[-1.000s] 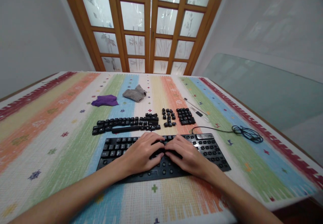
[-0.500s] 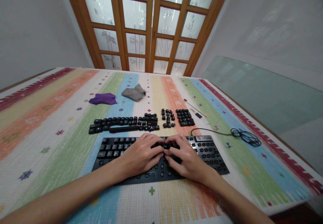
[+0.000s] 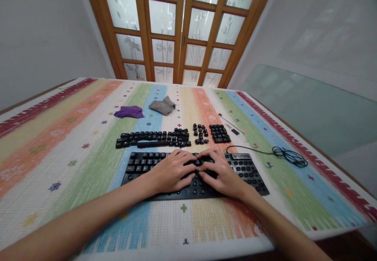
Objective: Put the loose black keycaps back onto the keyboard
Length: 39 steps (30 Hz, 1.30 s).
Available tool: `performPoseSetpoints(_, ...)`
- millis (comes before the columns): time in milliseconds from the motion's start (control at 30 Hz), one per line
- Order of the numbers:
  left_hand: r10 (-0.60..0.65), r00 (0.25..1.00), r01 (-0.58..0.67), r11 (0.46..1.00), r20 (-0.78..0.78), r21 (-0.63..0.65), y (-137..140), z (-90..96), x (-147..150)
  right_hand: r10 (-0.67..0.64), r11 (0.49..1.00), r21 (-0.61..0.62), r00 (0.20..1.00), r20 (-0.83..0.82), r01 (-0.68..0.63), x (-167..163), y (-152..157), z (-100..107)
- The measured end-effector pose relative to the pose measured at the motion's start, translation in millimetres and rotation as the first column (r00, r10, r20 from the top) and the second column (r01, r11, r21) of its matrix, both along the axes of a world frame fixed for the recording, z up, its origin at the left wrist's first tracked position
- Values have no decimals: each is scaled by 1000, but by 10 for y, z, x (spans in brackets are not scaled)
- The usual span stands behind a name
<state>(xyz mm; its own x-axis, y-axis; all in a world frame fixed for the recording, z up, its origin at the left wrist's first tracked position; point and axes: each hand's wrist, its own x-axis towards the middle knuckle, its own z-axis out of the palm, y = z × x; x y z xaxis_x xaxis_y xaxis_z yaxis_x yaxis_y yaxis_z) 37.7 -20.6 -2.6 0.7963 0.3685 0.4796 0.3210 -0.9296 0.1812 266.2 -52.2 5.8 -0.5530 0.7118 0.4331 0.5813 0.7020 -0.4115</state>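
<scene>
A black keyboard (image 3: pixel 191 192) lies before me, with keycaps on its upper left part and bare sockets on its right and lower parts. My left hand (image 3: pixel 174 171) rests over its middle with bent fingers. From the other side my right hand (image 3: pixel 222 173) curls over it too, the fingertips of both hands meeting near the centre. Whatever lies between those fingertips is hidden. Just behind the keyboard are loose black keycaps (image 3: pixel 159 137) in rows, a smaller keycap cluster (image 3: pixel 201 134) and a block of number-pad keycaps (image 3: pixel 219 134).
A purple cloth (image 3: pixel 129 112) and a grey cloth (image 3: pixel 162 106) lie farther back. To the right are a thin rod-like tool (image 3: pixel 231 122), a small black piece (image 3: pixel 235 132) and the coiled cable (image 3: pixel 290 157). A striped tablecloth (image 3: pixel 73 147) covers the table.
The view has shifted, so the keyboard and table items appear slightly higher and to the right. Both hands stay at the keyboard's middle, with only slight finger movement.
</scene>
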Motion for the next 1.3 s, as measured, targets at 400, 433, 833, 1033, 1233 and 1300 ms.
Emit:
performPoseSetpoints(400,23,1000,-23,1000,-22,-5,-9,-50,8,-101,993,-64,995,18,102,-122,769,181)
performPoseSetpoints(433,24,1000,-24,1000,-20,-3,-10,-49,8,-104,992,-72,994,33,106,-167,883,197)
performPoseSetpoints(833,28,999,-27,999,-46,27,3,-58,22,-80,986,-116,949,304,120,-692,1740,192)
performPoseSetpoints(1033,31,999,-31,1000,-45,-5,-5,-37,25,-45,994,-78,924,379,81,-726,1784,87)
performPoseSetpoints(1233,76,996,-72,993,38,-95,-22,-21,28,-88,995,-19,919,383,103,-762,1738,74)
performPoseSetpoints(1300,67,997,-64,995,46,-72,-21,-38,30,-89,995,-4,927,364,97,-740,1687,151)
